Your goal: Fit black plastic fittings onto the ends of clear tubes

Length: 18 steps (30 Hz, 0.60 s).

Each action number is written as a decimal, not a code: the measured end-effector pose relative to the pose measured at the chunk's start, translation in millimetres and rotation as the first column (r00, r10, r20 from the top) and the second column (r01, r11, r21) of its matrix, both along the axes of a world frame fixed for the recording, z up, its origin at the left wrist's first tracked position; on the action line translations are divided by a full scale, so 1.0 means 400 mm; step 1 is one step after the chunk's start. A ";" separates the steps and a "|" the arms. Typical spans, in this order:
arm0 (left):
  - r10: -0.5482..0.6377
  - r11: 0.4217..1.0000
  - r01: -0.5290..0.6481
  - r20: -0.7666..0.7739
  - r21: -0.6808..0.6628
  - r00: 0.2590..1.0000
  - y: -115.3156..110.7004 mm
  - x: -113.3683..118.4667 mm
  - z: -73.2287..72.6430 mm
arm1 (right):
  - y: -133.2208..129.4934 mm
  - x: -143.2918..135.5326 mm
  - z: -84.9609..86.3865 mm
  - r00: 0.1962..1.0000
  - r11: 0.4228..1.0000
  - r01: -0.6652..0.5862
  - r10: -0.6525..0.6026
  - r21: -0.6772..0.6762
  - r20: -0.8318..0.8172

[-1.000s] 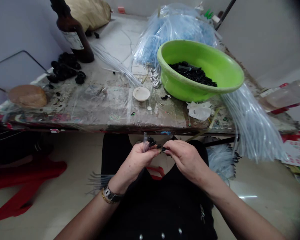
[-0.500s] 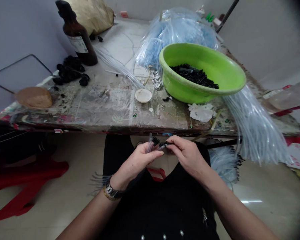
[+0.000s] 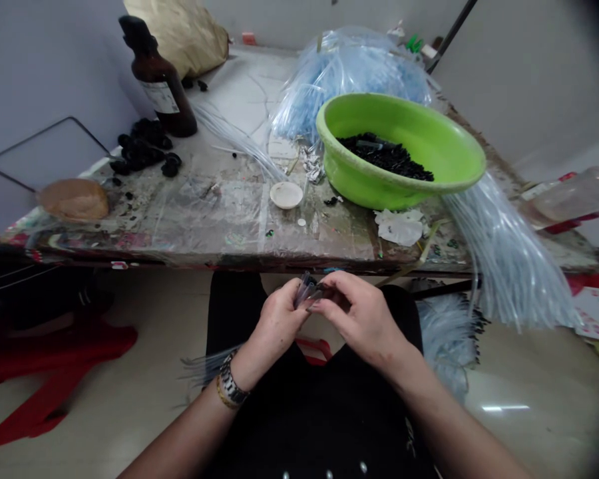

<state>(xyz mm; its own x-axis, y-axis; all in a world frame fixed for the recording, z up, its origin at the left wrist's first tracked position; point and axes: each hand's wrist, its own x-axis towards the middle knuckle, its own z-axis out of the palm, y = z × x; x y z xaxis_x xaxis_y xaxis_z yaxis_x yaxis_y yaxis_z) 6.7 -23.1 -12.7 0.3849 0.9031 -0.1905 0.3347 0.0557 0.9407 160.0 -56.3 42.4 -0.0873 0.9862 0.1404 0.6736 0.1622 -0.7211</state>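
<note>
Clear tubes point(image 3: 305, 294) in left hand point(image 3: 279, 318), right hand point(image 3: 358, 313) against them.

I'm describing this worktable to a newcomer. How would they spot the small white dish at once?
Find the big green basin on the worktable. Left of it in the picture, towards the table's front edge, sits the small, shallow white dish, by the near end of clear tubes. Unlike the ragged white scrap in front of the basin, it is round and hollow.
</note>
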 end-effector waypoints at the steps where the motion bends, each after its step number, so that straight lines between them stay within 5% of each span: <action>1: 0.004 1.000 -0.004 -0.005 0.019 1.000 -0.001 -0.001 -0.001 | 0.001 -0.012 -0.003 0.999 1.000 -0.003 0.003 -0.006 0.039; 8: 0.013 0.999 -0.013 -0.004 0.034 1.000 -0.004 -0.002 0.004 | 0.006 -0.056 -0.031 0.989 0.997 0.070 -0.067 -0.019 0.133; 18: -0.089 0.993 0.102 0.191 -0.059 0.978 0.016 -0.010 0.020 | 0.034 -0.033 -0.050 0.937 0.977 0.080 -0.142 -0.200 -0.321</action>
